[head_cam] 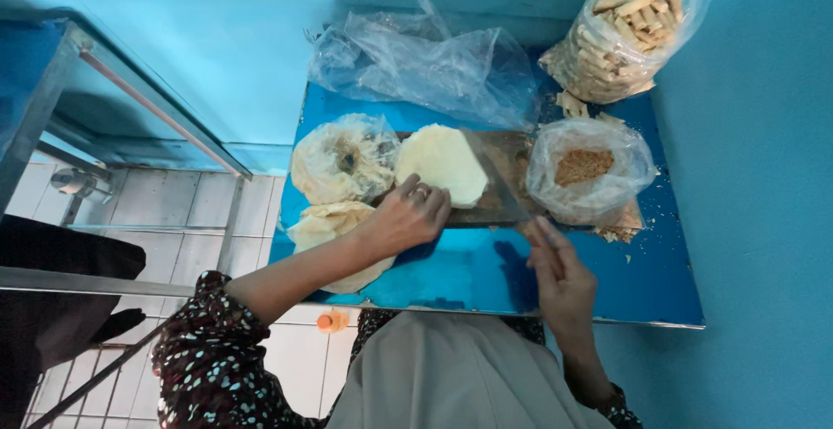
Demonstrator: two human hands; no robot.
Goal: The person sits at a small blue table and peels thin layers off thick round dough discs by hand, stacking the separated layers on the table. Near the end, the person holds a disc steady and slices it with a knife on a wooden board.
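Resting on: the left hand (408,216) lies on the near edge of a round pale wrapper (442,164), fingers pressed together and laid flat on it, a ring on one finger.
Right hand: the right hand (560,268) hovers over the near right part of the blue table (468,277), fingers straight and close together, holding nothing.
Wrapper: it lies flat on a brown board (503,188) in the middle of the table.
Left of board: a bagged stack of wrappers (343,158), with more loose wrappers (334,225) nearer.
Right of board: a clear bag of brown filling (588,169).
Far side: an empty crumpled plastic bag (425,56) and, far right, a bag of rolled sticks (626,26).
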